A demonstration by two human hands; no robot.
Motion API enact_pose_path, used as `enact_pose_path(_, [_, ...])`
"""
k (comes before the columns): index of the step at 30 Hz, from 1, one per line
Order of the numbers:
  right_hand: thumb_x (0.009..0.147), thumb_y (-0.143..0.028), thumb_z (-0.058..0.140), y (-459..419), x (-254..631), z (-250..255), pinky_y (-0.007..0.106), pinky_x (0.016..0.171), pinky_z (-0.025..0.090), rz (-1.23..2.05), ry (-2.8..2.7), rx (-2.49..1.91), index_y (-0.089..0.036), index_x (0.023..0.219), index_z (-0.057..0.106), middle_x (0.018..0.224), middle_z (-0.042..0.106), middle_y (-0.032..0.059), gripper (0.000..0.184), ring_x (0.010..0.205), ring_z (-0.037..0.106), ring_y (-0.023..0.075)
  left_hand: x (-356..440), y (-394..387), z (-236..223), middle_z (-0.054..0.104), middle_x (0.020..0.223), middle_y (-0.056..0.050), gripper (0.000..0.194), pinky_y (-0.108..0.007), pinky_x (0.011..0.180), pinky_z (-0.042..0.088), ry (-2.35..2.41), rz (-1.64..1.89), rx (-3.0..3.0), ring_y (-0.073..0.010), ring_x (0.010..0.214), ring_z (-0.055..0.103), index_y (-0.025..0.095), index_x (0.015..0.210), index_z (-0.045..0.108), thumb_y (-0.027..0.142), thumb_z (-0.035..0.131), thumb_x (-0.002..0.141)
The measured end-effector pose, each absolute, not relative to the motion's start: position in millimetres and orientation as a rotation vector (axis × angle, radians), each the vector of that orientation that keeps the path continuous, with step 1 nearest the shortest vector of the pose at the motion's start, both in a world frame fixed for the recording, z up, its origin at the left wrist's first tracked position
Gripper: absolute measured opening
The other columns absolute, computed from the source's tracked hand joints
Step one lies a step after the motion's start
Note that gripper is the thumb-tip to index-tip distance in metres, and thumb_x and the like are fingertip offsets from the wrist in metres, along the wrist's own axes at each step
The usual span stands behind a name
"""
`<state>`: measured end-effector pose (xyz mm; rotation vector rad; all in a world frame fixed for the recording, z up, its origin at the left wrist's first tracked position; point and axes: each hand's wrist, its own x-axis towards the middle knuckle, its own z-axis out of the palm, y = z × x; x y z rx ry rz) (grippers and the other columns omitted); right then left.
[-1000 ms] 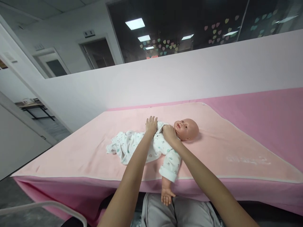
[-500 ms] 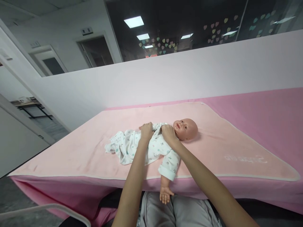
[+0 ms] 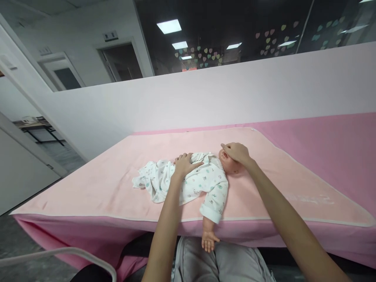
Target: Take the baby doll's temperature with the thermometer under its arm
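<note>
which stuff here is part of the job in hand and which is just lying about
In use:
- bald plastic baby doll
- white patterned cotton-like baby top, left hand on it
- right hand, over the doll's head
- peach pale-edged mat, under the doll

Apparently just around:
- pastel heart-shaped decorations
- black-legged table beyond the doorway
- curved pale tube

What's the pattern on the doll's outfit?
White with small green and grey prints on the outfit, clearest in the head view.

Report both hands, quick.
Left hand: open, resting on the white printed cloth garment.
Right hand: over the bald, tan doll head, fingers partly hidden; whether it holds anything can't be told.
</note>
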<state>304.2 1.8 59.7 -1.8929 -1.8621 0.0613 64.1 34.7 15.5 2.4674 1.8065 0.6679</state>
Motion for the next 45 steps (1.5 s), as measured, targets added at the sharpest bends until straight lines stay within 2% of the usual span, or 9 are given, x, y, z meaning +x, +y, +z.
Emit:
enact_pose_path(4, [0.078, -0.054, 0.046, 12, 338, 56, 0.024, 0.058, 0.035, 0.602, -1.656, -1.741, -0.015, 0.064, 0.061, 0.062, 0.062, 0.0026, 0.044, 0.061, 0.054, 0.0139, 66, 38, 17, 0.057, 0.111, -0.014, 0.076, -0.043, 0.092, 0.028, 1.846, 0.658, 2.477, -0.0326, 0.106, 0.047, 0.021, 0.114, 0.056, 0.076, 0.042, 0.065])
enact_pose_path(7, [0.073, -0.046, 0.056, 14, 347, 47, 0.023, 0.064, 0.041, 0.892, -1.531, -1.482, -0.013, 0.075, 0.065, 0.079, 0.067, 0.0046, 0.034, 0.072, 0.058, 0.0151, 68, 43, 18, 0.060, 0.102, -0.016, 0.077, -0.045, 0.090, 0.029, 1.907, 0.595, 2.468, -0.0346, 0.102, 0.050, 0.017, 0.106, 0.062, 0.077, 0.036, 0.067])
enact_pose_path(11, [0.070, -0.038, 0.059, 17, 355, 33, 0.025, 0.080, 0.044, 1.042, -1.376, -1.198, -0.013, 0.088, 0.066, 0.101, 0.066, 0.0073, 0.031, 0.089, 0.059, 0.0170, 66, 50, 18, 0.060, 0.104, -0.017, 0.075, -0.045, 0.087, 0.032, 1.918, 0.544, 2.434, -0.0359, 0.101, 0.051, 0.017, 0.098, 0.066, 0.078, 0.037, 0.065])
enact_pose_path(15, [0.070, -0.038, 0.061, 22, 361, 22, 0.027, 0.084, 0.044, 1.100, -1.294, -1.103, -0.012, 0.089, 0.065, 0.099, 0.066, 0.0078, 0.032, 0.090, 0.060, 0.0180, 63, 57, 17, 0.056, 0.117, -0.014, 0.073, -0.041, 0.085, 0.035, 1.820, 0.498, 2.379, -0.0336, 0.102, 0.053, 0.020, 0.103, 0.062, 0.078, 0.039, 0.064])
enact_pose_path(24, [0.077, -0.056, 0.047, 13, 362, -2, 0.034, 0.081, 0.049, 1.491, -0.840, -1.042, -0.016, 0.090, 0.063, 0.086, 0.070, 0.0069, 0.045, 0.087, 0.063, 0.0232, 65, 50, 20, 0.059, 0.113, -0.013, 0.074, -0.043, 0.090, 0.034, 1.905, 0.430, 2.434, -0.0312, 0.104, 0.053, 0.020, 0.106, 0.056, 0.078, 0.031, 0.068])
enact_pose_path(28, [0.076, -0.055, 0.048, 17, 367, -3, 0.037, 0.080, 0.049, 1.426, -0.771, -0.996, -0.017, 0.090, 0.061, 0.088, 0.068, 0.0085, 0.043, 0.091, 0.062, 0.0250, 65, 50, 20, 0.059, 0.111, -0.012, 0.073, -0.044, 0.090, 0.034, 1.899, 0.424, 2.461, -0.0307, 0.104, 0.053, 0.019, 0.105, 0.055, 0.078, 0.030, 0.069])
enact_pose_path(33, [0.074, -0.048, 0.055, 26, 383, 8, 0.032, 0.086, 0.046, 1.032, -0.727, -0.945, -0.028, 0.097, 0.057, 0.099, 0.064, -0.0002, 0.031, 0.100, 0.057, 0.0160, 64, 52, 21, 0.061, 0.102, -0.012, 0.065, -0.046, 0.086, 0.036, 1.903, 0.370, 2.482, -0.0315, 0.099, 0.055, 0.019, 0.095, 0.056, 0.073, 0.028, 0.072])
enact_pose_path(40, [0.067, -0.047, 0.060, 30, 357, 4, 0.038, 0.083, 0.047, 1.238, -0.967, -0.974, -0.017, 0.079, 0.063, 0.082, 0.068, 0.0052, 0.032, 0.082, 0.062, 0.0232, 63, 51, 22, 0.060, 0.102, -0.011, 0.063, -0.045, 0.086, 0.035, 1.907, 0.387, 2.490, -0.0308, 0.099, 0.055, 0.019, 0.095, 0.056, 0.072, 0.029, 0.073])
enact_pose_path(45, [0.062, -0.039, 0.064, 33, 356, 3, 0.031, 0.097, 0.038, 0.996, -1.003, -0.978, -0.021, 0.087, 0.065, 0.099, 0.067, 0.0003, 0.031, 0.102, 0.055, 0.0192, 63, 49, 23, 0.061, 0.103, -0.011, 0.065, -0.044, 0.087, 0.034, 1.901, 0.408, 2.465, -0.0301, 0.099, 0.055, 0.019, 0.097, 0.056, 0.074, 0.030, 0.072])
